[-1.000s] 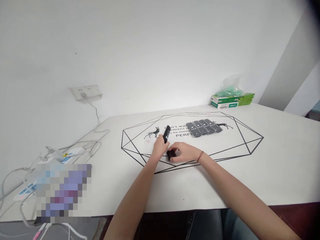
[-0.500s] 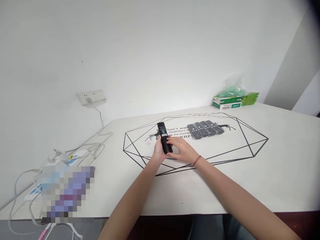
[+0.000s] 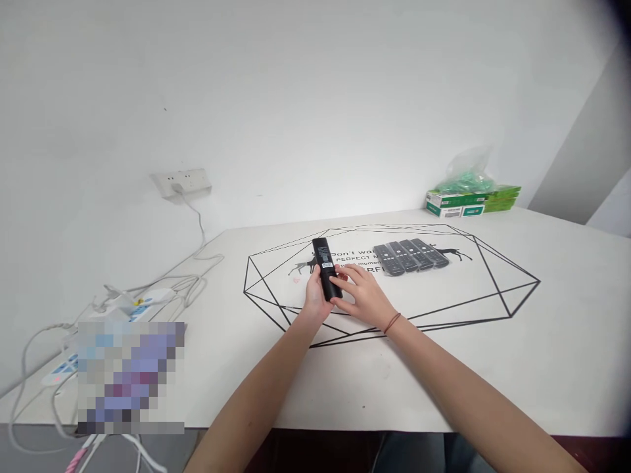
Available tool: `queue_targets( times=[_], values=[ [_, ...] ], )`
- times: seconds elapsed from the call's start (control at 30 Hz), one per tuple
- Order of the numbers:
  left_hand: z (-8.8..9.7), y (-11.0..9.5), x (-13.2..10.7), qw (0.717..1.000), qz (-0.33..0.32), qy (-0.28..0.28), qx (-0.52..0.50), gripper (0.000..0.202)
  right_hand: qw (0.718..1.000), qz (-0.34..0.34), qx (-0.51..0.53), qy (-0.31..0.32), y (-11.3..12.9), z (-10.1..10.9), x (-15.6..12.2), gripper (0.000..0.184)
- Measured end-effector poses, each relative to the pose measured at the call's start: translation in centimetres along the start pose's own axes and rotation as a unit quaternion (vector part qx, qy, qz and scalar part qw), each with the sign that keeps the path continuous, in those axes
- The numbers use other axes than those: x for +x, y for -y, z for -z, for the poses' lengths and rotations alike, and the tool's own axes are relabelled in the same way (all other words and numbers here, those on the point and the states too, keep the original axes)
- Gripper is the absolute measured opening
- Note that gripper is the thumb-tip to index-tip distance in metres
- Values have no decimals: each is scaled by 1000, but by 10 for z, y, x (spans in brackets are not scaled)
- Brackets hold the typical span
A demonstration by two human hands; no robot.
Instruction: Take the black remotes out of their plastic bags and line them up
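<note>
A black remote control [image 3: 325, 266], back side up with a small white label, is held above the white table [image 3: 542, 355]. My left hand [image 3: 314, 300] grips its lower part from the left. My right hand [image 3: 363, 297], with a red band at the wrist, lies against the remote's lower right side, fingers pressed on it. Just to the right, several more black remotes [image 3: 411, 255] lie side by side on the table's printed geometric design.
Green and white boxes [image 3: 472, 200] with a plastic bag on top sit at the far right corner. A wall socket [image 3: 181, 182] with a cable leads down to power strips and tangled cords [image 3: 133, 303] at the left. A blurred patch covers the front left.
One second ago my right hand held a small black piece apart from the remote. Now that piece is on the remote, and both hands hold it, lifted and turned more upright.
</note>
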State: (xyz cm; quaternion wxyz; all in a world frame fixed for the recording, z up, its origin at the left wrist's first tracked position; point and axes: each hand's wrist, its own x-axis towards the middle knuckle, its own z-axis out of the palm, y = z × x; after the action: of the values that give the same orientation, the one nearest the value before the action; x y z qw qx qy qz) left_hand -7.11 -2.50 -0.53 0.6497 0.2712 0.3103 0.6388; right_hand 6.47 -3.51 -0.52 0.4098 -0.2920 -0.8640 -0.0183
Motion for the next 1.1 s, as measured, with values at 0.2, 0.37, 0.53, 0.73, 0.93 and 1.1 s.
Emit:
queue_targets(
  times=[0.2,0.37,0.53,0.73,0.93,1.1],
  values=[
    [-4,2,-3,1000,12,-18,-19,38,999,-36,8,15,3,1,-2,37],
    [-11,6,-9,997,-43,-13,63,38,975,-146,158,52,4,-5,-1,53],
    [-3,-17,-5,911,-173,6,376,40,849,-366,381,13,5,-9,3,27],
    [66,-64,8,680,-79,-281,673,30,749,-474,463,-9,11,2,8,7],
    [84,-61,26,843,-86,-275,455,16,775,-456,432,68,13,-1,4,13],
    [70,-60,33,958,-168,-218,84,11,843,-404,323,145,14,-5,-1,21]
  ],
)
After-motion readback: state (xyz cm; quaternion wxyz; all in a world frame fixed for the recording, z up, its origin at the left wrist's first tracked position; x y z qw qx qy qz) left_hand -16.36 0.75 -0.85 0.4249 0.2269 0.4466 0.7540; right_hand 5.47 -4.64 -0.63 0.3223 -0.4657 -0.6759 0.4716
